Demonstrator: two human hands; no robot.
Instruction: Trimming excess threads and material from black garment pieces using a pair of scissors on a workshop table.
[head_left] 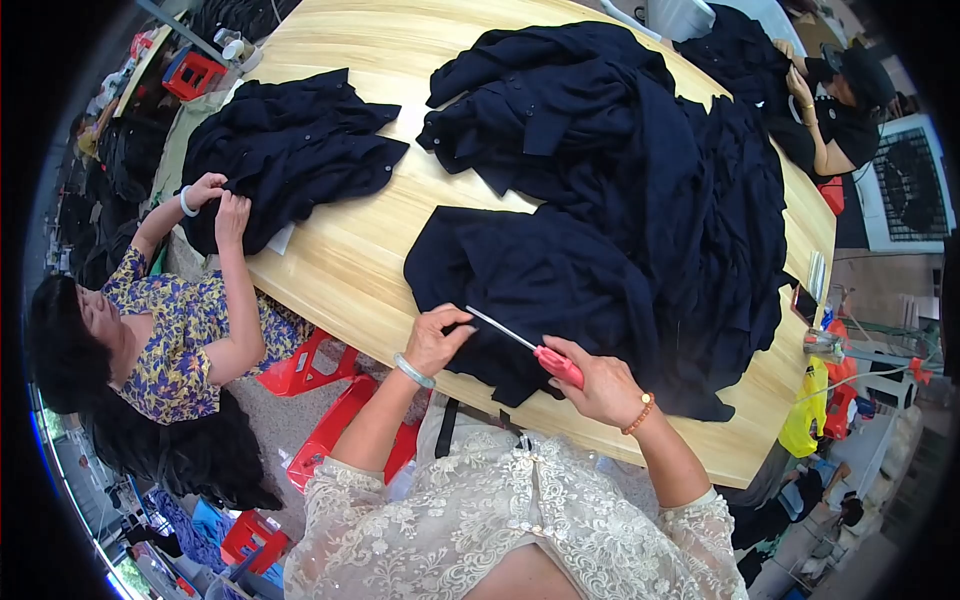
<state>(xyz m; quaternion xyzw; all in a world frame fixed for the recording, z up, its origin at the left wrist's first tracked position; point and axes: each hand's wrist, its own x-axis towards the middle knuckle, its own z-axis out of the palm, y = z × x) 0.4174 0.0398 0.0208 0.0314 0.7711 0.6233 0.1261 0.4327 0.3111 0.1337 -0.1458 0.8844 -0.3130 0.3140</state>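
My right hand [597, 385] grips the red handle of a tool [557, 366] with a long, thin metal shaft, much like a screwdriver. The shaft slants up and left over a dark navy garment [540, 270] spread on the table. Close to the shaft's tip, my left hand [440, 338] is closed in a pinch above the garment's near edge. Whatever lies between its fingertips is too small to make out. More dark garments [590, 110] are heaped just beyond, continuing to the right.
The wooden table [330, 300] fills the middle. At left, a co-worker in a floral top [170, 340] handles another dark garment [290, 150]. Another person [845, 125] works with dark cloth at the far right. Red stools [345, 430] stand below the table's left edge. A phone-like object [804, 304] lies at right.
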